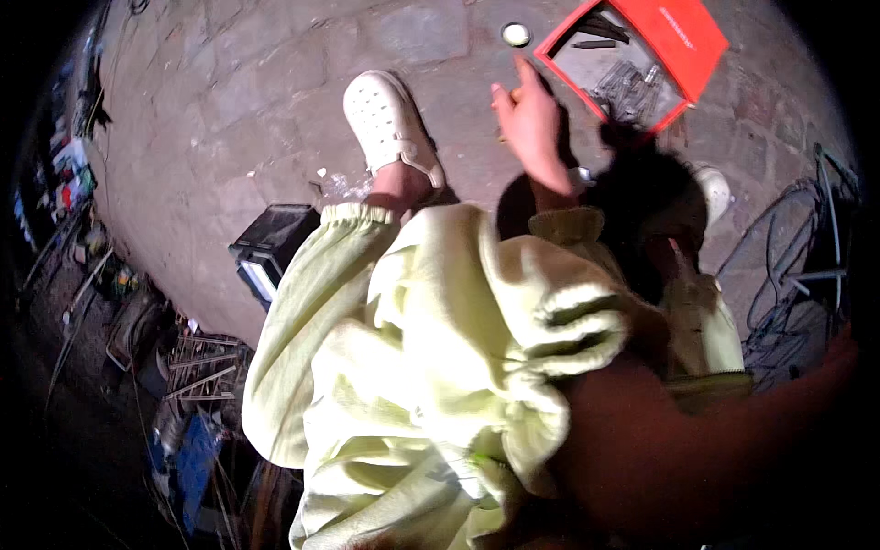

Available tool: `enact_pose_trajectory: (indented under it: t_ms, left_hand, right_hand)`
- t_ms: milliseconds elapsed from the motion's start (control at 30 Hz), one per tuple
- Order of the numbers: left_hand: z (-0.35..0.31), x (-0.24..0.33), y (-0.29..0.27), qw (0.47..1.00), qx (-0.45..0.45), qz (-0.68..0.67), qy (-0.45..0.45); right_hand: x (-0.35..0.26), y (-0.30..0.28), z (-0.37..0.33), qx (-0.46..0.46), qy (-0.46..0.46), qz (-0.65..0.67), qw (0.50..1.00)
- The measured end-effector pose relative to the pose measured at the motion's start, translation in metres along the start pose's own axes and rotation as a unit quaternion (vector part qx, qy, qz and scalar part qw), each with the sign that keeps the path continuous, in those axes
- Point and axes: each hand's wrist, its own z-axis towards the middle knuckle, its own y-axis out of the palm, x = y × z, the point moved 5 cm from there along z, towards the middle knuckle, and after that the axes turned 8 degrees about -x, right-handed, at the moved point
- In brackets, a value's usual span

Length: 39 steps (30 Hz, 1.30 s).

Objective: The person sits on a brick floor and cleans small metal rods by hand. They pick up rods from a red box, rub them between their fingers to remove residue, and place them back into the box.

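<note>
My right hand reaches forward low over the paved ground, index finger stretched out and the fingers apart. Nothing shows in its grasp. Just beyond the fingertip lies a small round pale-green thing with a dark rim. To the right of the hand, an open red box holds several thin shiny metal pieces and a short black stick-like piece. Its lid is folded out to the right. I do not see my left hand. A dark reddish shape at the lower right is too shaded to make out.
A black boxy thing stands beside my pale trouser leg. My white clogs rest on the ground. Coiled cables lie at the right. Clutter and a small wooden rack-like frame fill the left side.
</note>
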Motion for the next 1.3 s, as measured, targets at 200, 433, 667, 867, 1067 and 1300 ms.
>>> enact_pose_trajectory:
  t_ms: [200,433,667,867,1067,1300]
  left_hand:
    - [-0.015,-0.017,-0.005,1.000,-0.009,-0.012,0.003]
    - [-0.017,-0.022,-0.011,1.000,-0.002,-0.022,-0.008]
    - [-0.023,-0.032,-0.023,0.988,0.047,-0.058,-0.135]
    - [-0.111,-0.062,-0.024,0.808,0.401,-0.252,-0.351]
    - [-0.146,-0.018,-0.038,0.592,0.571,-0.475,-0.314]
    - [-0.132,0.094,-0.073,0.601,0.538,-0.576,-0.133]
  right_hand:
    - [0.006,0.009,0.046,-0.026,0.064,-0.121,0.990]
    - [0.001,0.015,0.050,-0.025,0.071,-0.198,0.977]
    - [0.002,0.011,0.050,-0.032,0.026,-0.043,0.998]
    - [-0.003,-0.031,0.021,-0.158,0.030,0.597,0.786]
    - [-0.122,-0.097,-0.067,-0.206,-0.053,0.808,0.549]
    - [-0.237,-0.185,-0.216,0.016,-0.298,0.339,0.892]
